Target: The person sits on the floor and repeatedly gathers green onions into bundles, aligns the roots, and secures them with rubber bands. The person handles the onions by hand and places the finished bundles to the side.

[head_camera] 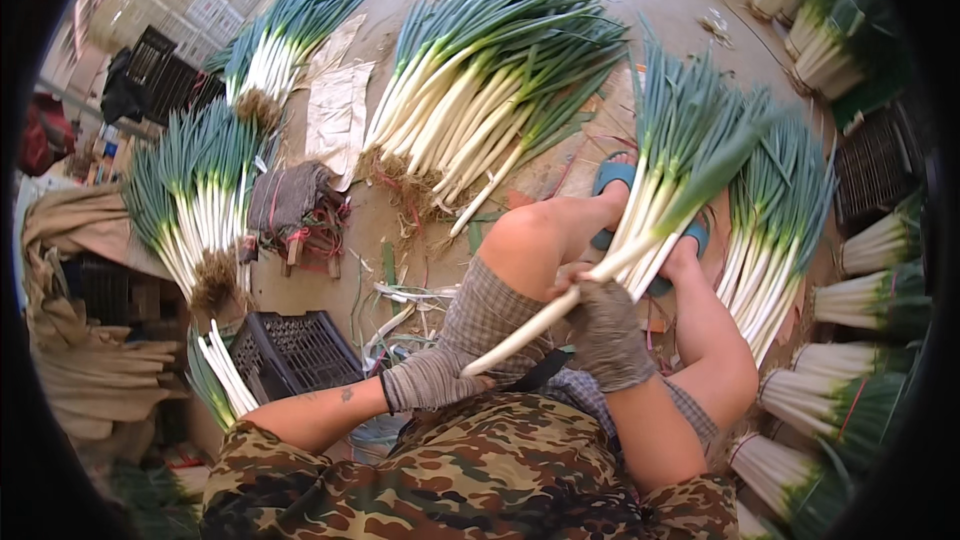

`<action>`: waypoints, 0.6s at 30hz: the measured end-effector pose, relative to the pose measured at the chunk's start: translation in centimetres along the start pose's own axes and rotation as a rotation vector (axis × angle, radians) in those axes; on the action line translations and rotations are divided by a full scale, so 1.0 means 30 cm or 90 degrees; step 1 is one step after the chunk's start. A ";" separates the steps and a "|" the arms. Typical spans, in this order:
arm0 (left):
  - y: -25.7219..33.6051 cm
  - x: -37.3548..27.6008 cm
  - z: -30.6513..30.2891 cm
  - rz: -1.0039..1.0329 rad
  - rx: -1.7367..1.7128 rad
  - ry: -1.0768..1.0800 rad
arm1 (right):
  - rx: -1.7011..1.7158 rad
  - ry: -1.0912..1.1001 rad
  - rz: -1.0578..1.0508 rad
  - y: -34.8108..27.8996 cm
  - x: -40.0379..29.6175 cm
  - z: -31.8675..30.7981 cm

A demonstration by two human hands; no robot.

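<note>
A large green onion [523, 337] slants across my lap, its white root end low and its leaves up to the right. Around its white shaft my right hand [611, 336], in a worn knit glove, is shut. My left hand [429, 382], in a grey striped fingerless glove, is at the white end with its fingers curled; whether it grips the stalk is hidden. Beyond, trimmed-looking green onions [651, 146] stand between my lower legs. To their right lies another bunch [780, 217]. A big heap with rooty ends [480, 82] lies ahead of my left knee.
Left are two rooted bunches [206, 195] [281, 52], a cloth-padded stool [296, 199] and a black plastic crate [300, 352]. Peeled scraps [405, 307] litter the floor beside my left leg. Tied bundles [832, 397] line the right side, near a dark crate [874, 165].
</note>
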State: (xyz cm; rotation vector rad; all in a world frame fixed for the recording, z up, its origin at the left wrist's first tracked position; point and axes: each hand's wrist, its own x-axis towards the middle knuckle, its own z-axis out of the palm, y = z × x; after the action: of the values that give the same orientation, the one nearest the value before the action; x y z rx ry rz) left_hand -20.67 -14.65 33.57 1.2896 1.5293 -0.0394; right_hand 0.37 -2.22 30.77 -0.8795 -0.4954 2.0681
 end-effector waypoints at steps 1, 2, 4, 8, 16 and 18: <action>0.010 0.017 0.000 0.043 0.020 -0.044 | 0.088 0.042 0.034 -0.025 0.000 -0.047; 0.018 0.033 0.015 0.047 0.005 -0.053 | 0.072 0.034 -0.005 -0.051 -0.005 -0.073; 0.062 0.098 0.034 0.046 -0.004 -0.063 | 0.011 0.026 -0.031 -0.134 -0.010 -0.132; 0.187 0.250 0.077 0.086 -0.390 -0.232 | -0.055 -0.014 -0.140 -0.303 0.036 -0.331; 0.218 0.450 0.203 -0.029 -0.990 -0.629 | 0.000 -0.012 -0.058 -0.455 0.074 -0.444; 0.216 0.457 0.215 0.007 -0.909 -0.574 | -0.013 0.028 -0.075 -0.441 0.058 -0.473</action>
State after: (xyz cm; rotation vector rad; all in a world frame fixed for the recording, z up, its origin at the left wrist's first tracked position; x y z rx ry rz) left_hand -9.30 -6.58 24.79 0.0316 0.4450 0.3682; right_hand 17.09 7.54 28.44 -0.8850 -0.5317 1.9364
